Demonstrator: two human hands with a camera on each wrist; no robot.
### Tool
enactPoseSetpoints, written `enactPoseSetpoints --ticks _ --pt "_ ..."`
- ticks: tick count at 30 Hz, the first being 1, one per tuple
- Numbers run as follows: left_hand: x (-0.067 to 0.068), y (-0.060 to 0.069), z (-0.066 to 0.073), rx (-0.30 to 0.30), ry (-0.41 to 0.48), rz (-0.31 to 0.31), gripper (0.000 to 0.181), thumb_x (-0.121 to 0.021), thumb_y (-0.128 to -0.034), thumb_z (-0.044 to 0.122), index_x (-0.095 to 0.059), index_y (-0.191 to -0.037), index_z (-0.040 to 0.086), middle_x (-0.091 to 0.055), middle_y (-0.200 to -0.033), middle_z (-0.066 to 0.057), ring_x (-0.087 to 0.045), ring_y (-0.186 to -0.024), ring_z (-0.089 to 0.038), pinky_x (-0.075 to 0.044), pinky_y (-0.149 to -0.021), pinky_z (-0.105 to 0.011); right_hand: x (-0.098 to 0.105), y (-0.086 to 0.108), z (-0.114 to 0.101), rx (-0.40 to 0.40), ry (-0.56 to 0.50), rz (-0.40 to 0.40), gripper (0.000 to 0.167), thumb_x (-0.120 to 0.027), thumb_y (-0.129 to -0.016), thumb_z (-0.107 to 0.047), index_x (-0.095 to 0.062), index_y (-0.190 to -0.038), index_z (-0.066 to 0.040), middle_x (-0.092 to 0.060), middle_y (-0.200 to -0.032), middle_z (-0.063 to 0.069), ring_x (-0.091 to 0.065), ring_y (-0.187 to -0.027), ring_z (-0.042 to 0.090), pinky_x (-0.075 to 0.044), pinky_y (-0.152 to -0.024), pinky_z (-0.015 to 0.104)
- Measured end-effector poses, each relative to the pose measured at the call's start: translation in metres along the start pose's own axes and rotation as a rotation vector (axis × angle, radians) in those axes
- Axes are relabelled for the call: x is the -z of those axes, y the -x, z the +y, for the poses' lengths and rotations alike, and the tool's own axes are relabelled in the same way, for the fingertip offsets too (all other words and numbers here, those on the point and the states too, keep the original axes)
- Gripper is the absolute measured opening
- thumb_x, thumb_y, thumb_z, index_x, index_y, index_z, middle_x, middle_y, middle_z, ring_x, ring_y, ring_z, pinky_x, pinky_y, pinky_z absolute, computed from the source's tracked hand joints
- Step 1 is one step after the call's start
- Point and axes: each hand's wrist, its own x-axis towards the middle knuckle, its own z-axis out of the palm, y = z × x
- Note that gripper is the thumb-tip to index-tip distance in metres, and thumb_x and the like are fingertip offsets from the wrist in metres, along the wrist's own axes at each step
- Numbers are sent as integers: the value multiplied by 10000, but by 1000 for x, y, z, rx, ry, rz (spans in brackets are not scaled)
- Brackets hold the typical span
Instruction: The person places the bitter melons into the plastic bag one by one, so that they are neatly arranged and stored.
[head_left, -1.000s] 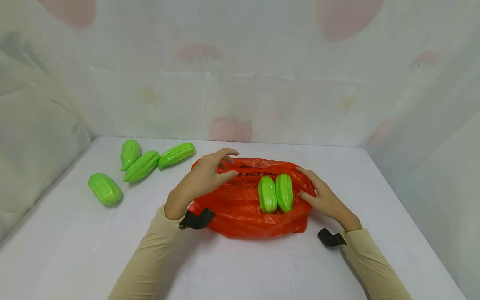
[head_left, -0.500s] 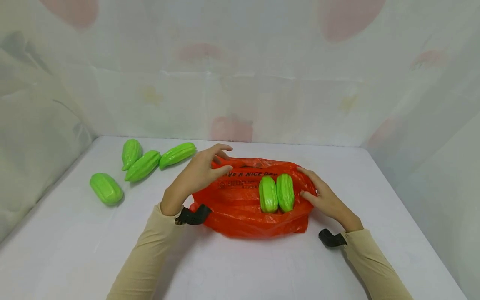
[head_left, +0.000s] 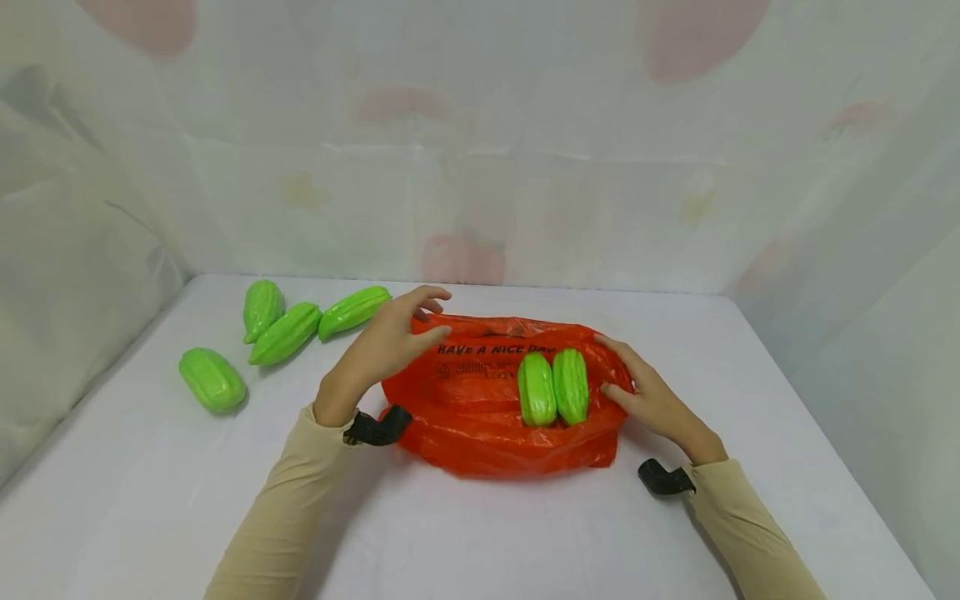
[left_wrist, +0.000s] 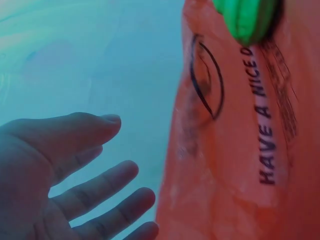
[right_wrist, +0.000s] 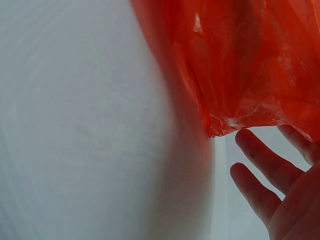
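Red plastic bag (head_left: 472, 437) gapes mid-frame, two ridged green gourds (head_left: 537, 390) inside
Head view: the left hand (head_left: 384, 343) is near the bag's left edge, the right hand (head_left: 652, 402) at its right rim, four loose gourds (head_left: 285, 333) upper left; bagging seems under way, and the next move probably calls for reaching a loose one. Left wrist view: thumb and fingers apart, holding nothing. Right wrist view: fingers spread by the bag; whether they pinch it, I cannot tell.
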Motion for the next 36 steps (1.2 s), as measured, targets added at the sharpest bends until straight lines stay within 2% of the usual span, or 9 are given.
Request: enactPoseSetpoints --ticks 4,11,21,28,36 --pt "2 -2 -10 8 2 20 453 -679 -932 128 -541 -1360 79 -630 -1272 -198 -598 -1140 -355 -511 -957 -515 1 0 0 -5 -8 -3 674 -537 -958 -36 -270 -1563 -163 -348 -1552 179 -394 -1373 414 -409 -1039 666" --pt "10 -4 -27 -17 -5 73 431 -656 -945 122 -540 -1354 53 -618 -1291 -187 -576 -1149 -370 -464 -979 -544 0 0 1 -3 -3 -2 674 -541 -957 -40 -275 -1563 -167 -353 -1552 172 -403 -1372 408 -414 -1040 658" --pt "21 -3 -56 17 16 191 364 -616 -980 172 -572 -1322 56 -635 -1274 -188 -593 -1147 -363 -490 -963 -536 0 0 1 0 9 5 673 -547 -959 -40 -278 -1561 -174 -380 -1531 164 -423 -1354 395 -436 -1025 644" --pt "21 -2 -69 37 -19 225 363 -618 -975 154 -571 -1314 35 -635 -1263 -213 -595 -1146 -381 -504 -958 -557 0 0 0 -7 2 1 670 -543 -959 -46 -277 -1561 -170 -363 -1545 164 -408 -1367 399 -429 -1031 647" --pt "19 -2 -87 49 -46 262 355 -635 -950 100 -584 -1284 -7 -614 -1254 -273 -556 -1158 -434 -469 -993 -581 0 0 0 -5 10 7 669 -536 -954 -41 -278 -1560 -157 -371 -1536 172 -416 -1358 402 -433 -1028 646"
